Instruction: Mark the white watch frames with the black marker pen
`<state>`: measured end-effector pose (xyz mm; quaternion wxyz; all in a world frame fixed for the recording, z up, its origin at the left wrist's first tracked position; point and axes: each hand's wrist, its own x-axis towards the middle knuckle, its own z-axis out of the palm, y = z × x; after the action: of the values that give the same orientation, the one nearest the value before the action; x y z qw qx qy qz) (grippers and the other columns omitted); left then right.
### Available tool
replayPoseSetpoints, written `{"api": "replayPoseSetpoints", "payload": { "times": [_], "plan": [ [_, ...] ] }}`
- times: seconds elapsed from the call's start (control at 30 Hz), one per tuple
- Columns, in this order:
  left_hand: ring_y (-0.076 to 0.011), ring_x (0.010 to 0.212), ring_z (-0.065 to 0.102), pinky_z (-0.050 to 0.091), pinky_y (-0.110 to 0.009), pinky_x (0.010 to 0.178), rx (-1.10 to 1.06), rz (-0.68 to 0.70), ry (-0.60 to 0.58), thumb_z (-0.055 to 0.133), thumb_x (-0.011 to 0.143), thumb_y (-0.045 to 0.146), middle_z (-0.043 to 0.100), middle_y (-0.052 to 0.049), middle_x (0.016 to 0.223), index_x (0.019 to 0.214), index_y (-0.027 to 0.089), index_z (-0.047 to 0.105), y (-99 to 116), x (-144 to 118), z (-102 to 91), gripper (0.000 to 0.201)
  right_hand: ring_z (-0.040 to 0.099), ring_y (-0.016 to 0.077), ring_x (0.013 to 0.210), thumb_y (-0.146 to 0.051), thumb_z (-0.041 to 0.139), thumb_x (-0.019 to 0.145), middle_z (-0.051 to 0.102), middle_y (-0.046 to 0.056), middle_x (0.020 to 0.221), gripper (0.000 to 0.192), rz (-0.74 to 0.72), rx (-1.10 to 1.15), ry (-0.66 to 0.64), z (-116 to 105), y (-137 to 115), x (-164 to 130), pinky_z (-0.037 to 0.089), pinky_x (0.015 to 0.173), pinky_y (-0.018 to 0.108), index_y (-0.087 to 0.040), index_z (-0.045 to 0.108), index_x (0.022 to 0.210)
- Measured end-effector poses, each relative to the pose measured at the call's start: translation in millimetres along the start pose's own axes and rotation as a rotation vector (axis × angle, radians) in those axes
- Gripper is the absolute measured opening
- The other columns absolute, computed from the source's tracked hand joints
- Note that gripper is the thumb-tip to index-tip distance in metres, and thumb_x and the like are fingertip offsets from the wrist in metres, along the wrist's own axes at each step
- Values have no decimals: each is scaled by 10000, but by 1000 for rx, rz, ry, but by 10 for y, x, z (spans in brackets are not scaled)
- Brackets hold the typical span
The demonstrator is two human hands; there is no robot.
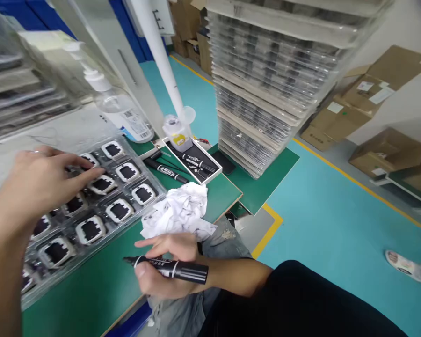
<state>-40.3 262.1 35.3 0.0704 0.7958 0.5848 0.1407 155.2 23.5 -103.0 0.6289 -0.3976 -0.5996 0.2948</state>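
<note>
My right hand (168, 267) grips a black marker pen (175, 269) with its dark tip bared and pointing left, above the green tabletop (91, 285). My left hand (52, 178) reaches over a clear plastic tray (101, 252) that holds several white-rimmed square frames with dark centres. Thumb and fingers of that hand are apart, around one square frame (103, 184) near the tray's middle; its thumb lies over the frame's upper edge. I cannot tell whether the fingertips grip a part. Part of the tray is hidden under my left hand and forearm.
Crumpled white cloth (182, 208) lies right of the tray. Behind it are another black marker (166, 171), a small white box (214, 171) with pens, and a small bottle (177, 133). A pump bottle (122, 112) stands behind the tray. Tall stacked trays (263, 89) rise at the right.
</note>
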Motion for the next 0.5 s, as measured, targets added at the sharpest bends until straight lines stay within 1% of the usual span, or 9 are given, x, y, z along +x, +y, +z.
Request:
{"api": "replayPoseSetpoints", "payload": {
  "times": [0.07, 0.1, 0.17, 0.23, 0.27, 0.3, 0.37, 0.43, 0.5],
  "plan": [
    [-376, 1160, 654, 504, -682, 1328, 34, 3, 54, 619, 819, 1128, 568, -52, 797, 792, 249, 713, 91, -11, -49, 885, 970, 309, 1057, -387, 920, 938, 875, -1, 855, 315, -76, 96, 88, -32, -29, 13, 813, 846, 294, -331, 616, 997],
    [-356, 1161, 659, 503, -678, 1339, 7, -2, 105, 624, 782, 1166, 624, -61, 852, 793, 246, 699, 138, -43, -68, 923, 970, 302, 1055, -356, 873, 965, 871, -3, 862, 252, -106, 120, 117, -53, -61, 28, 810, 843, 291, -329, 632, 1034],
    [-282, 1071, 688, 537, -667, 1319, -96, -42, 187, 671, 723, 1220, 763, -65, 1047, 828, 225, 703, 224, -176, -100, 1000, 970, 283, 1040, -321, 817, 1024, 863, -14, 870, 178, -139, 140, 149, -109, -148, 66, 808, 841, 287, -335, 655, 1095],
    [-208, 917, 710, 641, -622, 1189, -258, -111, 207, 779, 659, 1218, 845, -39, 1160, 877, 210, 733, 291, -412, -123, 1033, 968, 270, 1049, -322, 808, 1077, 875, -20, 921, 155, -129, 137, 149, -179, -245, 99, 819, 871, 306, -348, 670, 1142],
    [-192, 870, 728, 685, -580, 1100, -353, -127, 198, 853, 634, 1185, 869, -22, 1140, 890, 206, 739, 320, -570, -128, 1018, 967, 266, 1059, -325, 803, 1099, 884, -17, 960, 145, -122, 133, 143, -218, -289, 109, 824, 886, 319, -352, 676, 1165],
    [-193, 856, 756, 711, -531, 1016, -453, -124, 193, 930, 625, 1129, 882, -10, 1086, 886, 201, 732, 352, -754, -124, 984, 965, 268, 1081, -321, 799, 1115, 892, -9, 1003, 142, -113, 129, 128, -259, -328, 114, 830, 902, 335, -351, 681, 1188],
    [-207, 890, 817, 732, -449, 901, -659, -87, 186, 1076, 672, 945, 895, -13, 1039, 899, 194, 701, 446, -1172, -77, 870, 960, 284, 1142, -277, 787, 1130, 892, 10, 1053, 149, -97, 134, 88, -342, -386, 118, 836, 936, 370, -331, 693, 1232],
    [-186, 891, 847, 755, -392, 837, -872, -109, 213, 1173, 755, 688, 907, -46, 1193, 1017, 205, 686, 596, -1596, 35, 734, 952, 312, 1199, -199, 795, 1112, 875, 11, 1027, 198, -85, 183, 34, -417, -405, 127, 837, 999, 420, -302, 711, 1258],
    [-171, 854, 865, 762, -336, 785, -1042, -192, 328, 1231, 715, 517, 878, -41, 1276, 1196, 250, 684, 781, -1946, 208, 775, 944, 322, 1232, -160, 783, 1120, 837, -10, 942, 219, -91, 242, -6, -470, -379, 145, 839, 1034, 460, -290, 715, 1282]
  ]
}}
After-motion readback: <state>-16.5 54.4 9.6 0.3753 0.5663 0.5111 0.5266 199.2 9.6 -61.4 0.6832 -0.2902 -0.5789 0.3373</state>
